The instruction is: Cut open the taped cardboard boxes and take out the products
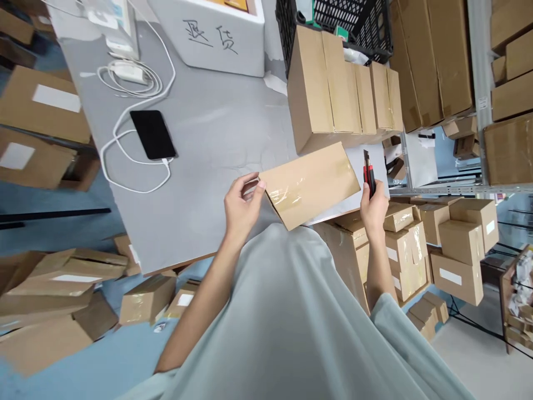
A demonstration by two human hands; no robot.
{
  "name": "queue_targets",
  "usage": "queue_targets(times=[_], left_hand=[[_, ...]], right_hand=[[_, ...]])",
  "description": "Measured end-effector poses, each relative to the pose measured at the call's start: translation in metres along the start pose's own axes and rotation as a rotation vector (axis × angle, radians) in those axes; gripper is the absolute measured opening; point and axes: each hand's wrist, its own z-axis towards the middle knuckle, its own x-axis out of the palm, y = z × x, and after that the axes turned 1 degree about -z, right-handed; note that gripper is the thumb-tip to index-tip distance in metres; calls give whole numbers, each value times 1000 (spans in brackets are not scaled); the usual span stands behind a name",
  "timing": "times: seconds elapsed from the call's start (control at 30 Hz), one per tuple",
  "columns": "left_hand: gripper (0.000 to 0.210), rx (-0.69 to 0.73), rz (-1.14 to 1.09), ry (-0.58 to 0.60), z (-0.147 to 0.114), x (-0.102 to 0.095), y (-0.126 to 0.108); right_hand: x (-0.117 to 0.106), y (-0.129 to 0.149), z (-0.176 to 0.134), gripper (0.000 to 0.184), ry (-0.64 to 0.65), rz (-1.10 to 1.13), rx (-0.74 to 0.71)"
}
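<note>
A flat-topped brown cardboard box (pixel 314 186) with clear tape on it lies tilted at the table's front edge, close to my body. My left hand (pixel 244 203) grips its left corner, thumb on top and fingers curled at the edge. To the right of the box, my right hand (pixel 373 204) is closed around a red and black box cutter (pixel 368 173), its dark blade pointing away from me. The cutter is apart from the box.
Several cardboard boxes (pixel 320 89) stand in a row behind, before a black crate (pixel 353 25). A white foam box (pixel 220 41) is at the back. A phone (pixel 153 135) on a white cable lies left on the grey table (pixel 200 211). Stacked cartons (pixel 462 244) fill the right.
</note>
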Motion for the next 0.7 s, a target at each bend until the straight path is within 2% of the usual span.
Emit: queue_targets(times=[0.07, 0.13, 0.27, 0.37, 0.5, 0.6, 0.7], left_hand=[[56, 12, 17, -17, -2, 4, -1], [60, 4, 28, -54, -2, 8, -2], [67, -75, 26, -238, -1, 8, -3], [68, -105, 72, -334, 0, -6, -3], [61, -85, 223, -367, 2, -36, -8], [56, -18, 372, -383, 5, -43, -26], [46, 138, 479, -341, 11, -21, -59]], right_hand=[[15, -11, 11, 45, 46, 57, -17], [22, -15, 8, 48, 70, 105, -37], [28, -8, -14, 52, 139, 194, -86], [30, 2, -26, 51, 259, 287, -145], [30, 8, -34, 48, 441, 385, -193], [30, 5, -36, 46, 544, 412, -169], [30, -2, -36, 46, 604, 439, -137]])
